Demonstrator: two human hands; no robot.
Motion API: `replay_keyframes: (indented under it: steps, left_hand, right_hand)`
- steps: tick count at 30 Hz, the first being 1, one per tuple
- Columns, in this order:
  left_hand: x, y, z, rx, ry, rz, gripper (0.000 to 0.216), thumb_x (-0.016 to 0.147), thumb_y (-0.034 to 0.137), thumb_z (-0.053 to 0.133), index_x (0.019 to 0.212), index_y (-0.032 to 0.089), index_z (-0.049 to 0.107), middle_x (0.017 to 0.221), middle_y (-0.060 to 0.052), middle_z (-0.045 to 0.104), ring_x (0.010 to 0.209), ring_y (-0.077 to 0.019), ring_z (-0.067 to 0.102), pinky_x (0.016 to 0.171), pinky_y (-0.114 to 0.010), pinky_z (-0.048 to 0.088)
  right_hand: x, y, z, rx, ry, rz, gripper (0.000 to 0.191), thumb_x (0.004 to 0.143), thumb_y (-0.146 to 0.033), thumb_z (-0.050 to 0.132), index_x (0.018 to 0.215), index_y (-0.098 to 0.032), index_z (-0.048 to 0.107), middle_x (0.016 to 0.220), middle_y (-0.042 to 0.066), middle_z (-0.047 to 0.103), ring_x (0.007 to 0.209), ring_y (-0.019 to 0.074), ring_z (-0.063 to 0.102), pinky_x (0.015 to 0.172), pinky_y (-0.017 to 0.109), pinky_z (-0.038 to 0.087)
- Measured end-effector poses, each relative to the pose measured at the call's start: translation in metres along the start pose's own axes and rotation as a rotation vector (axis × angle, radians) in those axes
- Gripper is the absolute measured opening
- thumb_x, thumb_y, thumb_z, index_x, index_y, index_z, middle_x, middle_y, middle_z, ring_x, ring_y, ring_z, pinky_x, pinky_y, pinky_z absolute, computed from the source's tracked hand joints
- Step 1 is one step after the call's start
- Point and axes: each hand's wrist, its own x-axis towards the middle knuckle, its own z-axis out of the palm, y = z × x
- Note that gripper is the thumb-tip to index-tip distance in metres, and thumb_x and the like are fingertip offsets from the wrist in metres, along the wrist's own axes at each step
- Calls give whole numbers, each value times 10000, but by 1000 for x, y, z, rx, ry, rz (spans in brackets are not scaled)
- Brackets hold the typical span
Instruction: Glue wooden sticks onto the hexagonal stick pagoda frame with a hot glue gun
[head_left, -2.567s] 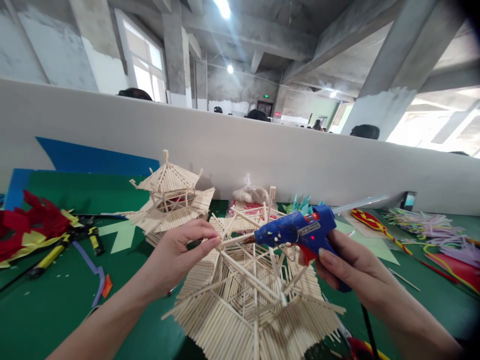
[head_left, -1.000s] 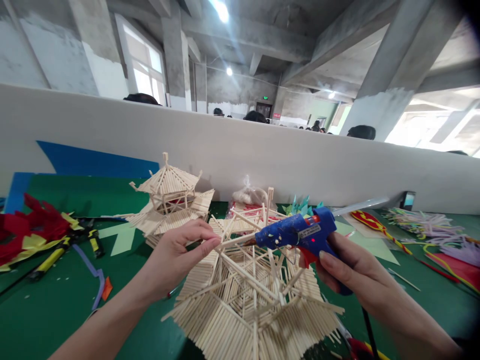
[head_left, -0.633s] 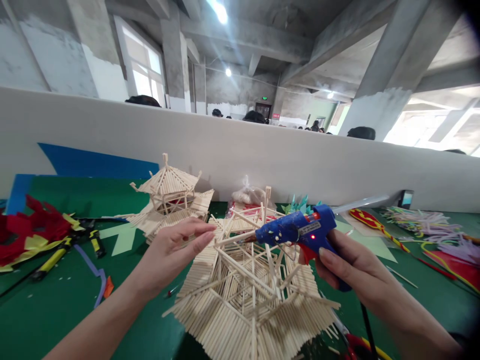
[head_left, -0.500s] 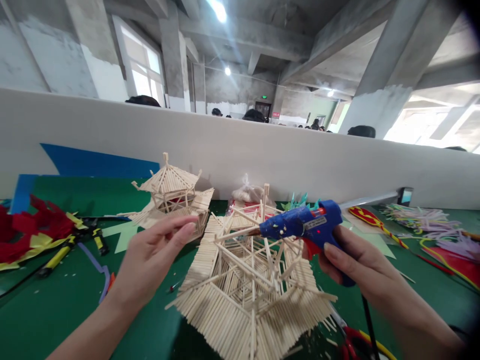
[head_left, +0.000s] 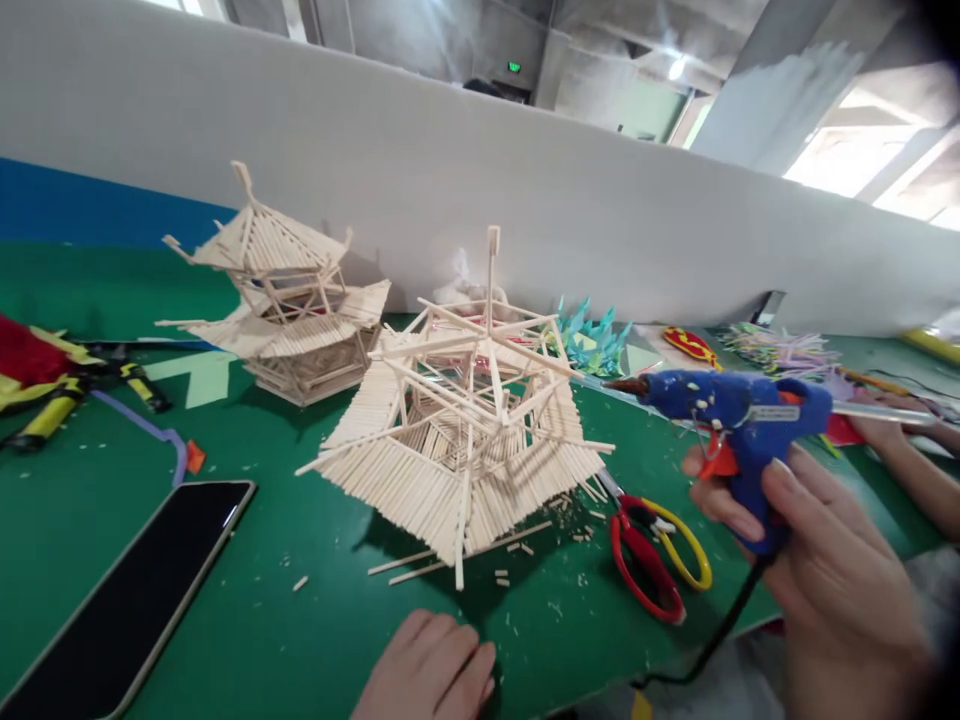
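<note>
My right hand (head_left: 817, 560) grips a blue hot glue gun (head_left: 739, 415) with an orange trigger, nozzle pointing left, held off to the right of the stick model. An inverted roof built of thin wooden sticks (head_left: 465, 440) rests on the green table (head_left: 315, 630). My left hand (head_left: 427, 675) lies at the table's near edge below the model, fingers together and curled down on the surface, holding nothing I can see. A finished two-tier stick pavilion (head_left: 281, 290) stands behind on the left.
Red and yellow scissors (head_left: 652, 555) lie right of the roof, with loose stick bits around. A black phone (head_left: 127, 600) lies front left. Yellow-handled pliers and red paper (head_left: 45, 385) sit far left. A white partition (head_left: 450, 180) backs the table. Another person's arm (head_left: 911, 465) reaches in at right.
My left hand let go of the stick on the roof and dropped to the table's near edge. The glue gun drew away to the right. The view tilted down.
</note>
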Motion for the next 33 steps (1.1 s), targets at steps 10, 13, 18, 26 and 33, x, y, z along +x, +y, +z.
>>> replay_keyframes:
  steps: [10, 13, 18, 26, 33]
  left_hand:
    - [46, -6, 19, 166, -234, -63, 231, 779, 15, 451, 925, 145, 575, 872, -84, 621, 800, -205, 572, 702, -344, 451]
    - [53, -4, 15, 200, -276, -67, 192, 804, 33, 447, 881, 148, 579, 812, -61, 607, 765, -191, 559, 681, -321, 444]
    - [59, -3, 15, 247, -318, -43, 181, 817, 36, 435, 850, 138, 581, 800, -65, 597, 782, -202, 551, 697, -335, 439]
    - [66, -3, 18, 251, -357, -23, 209, 769, -8, 435, 780, 126, 596, 762, -86, 602, 748, -236, 566, 652, -373, 451]
    - [39, -2, 11, 94, -363, -27, 102, 763, 79, 542, 724, 153, 600, 700, -41, 621, 662, -192, 588, 609, -333, 476]
  right_hand:
    - [-33, 28, -12, 43, 32, 84, 133, 839, -351, 495, 830, -233, 555, 598, -20, 484, 483, 106, 361, 468, 239, 318]
    - [-35, 28, -10, 18, 31, 100, 166, 851, -353, 475, 849, -209, 557, 698, 11, 557, 498, 103, 352, 498, 251, 299]
    - [-36, 31, -14, 10, 16, 121, 184, 852, -375, 470, 850, -207, 547, 547, -19, 479, 494, 115, 329, 492, 250, 272]
    - [-34, 29, -9, -20, 12, 117, 207, 841, -387, 485, 884, -201, 566, 645, 2, 536, 490, 107, 367, 502, 251, 333]
    - [-27, 33, -14, 31, -47, 172, 233, 839, -403, 476, 705, -215, 513, 515, -15, 461, 485, 128, 414, 471, 250, 396]
